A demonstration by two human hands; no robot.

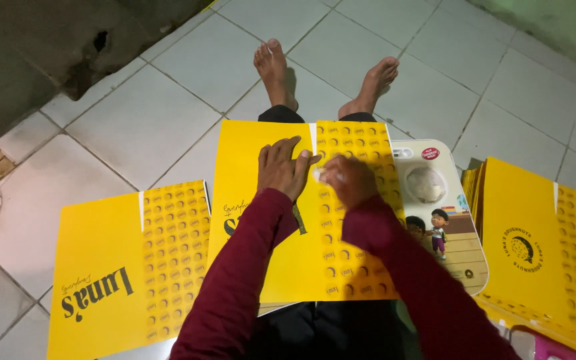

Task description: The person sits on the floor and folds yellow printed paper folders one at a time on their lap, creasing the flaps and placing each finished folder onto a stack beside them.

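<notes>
A flat yellow cardboard sheet (271,267) with a dotted panel lies across my lap on a small white table. My left hand (281,167) presses flat on its upper middle, fingers spread. Beside it my right hand (349,180) is closed around something small and white at the sheet's white seam strip; what it is I cannot tell. Both arms wear dark red sleeves.
Another yellow sheet (111,267) lies on the tiled floor at left. A stack of the same sheets (535,247) sits at right. The small white table (445,200) has a cartoon picture. My bare feet (275,67) stretch ahead. A pink object (555,348) is at bottom right.
</notes>
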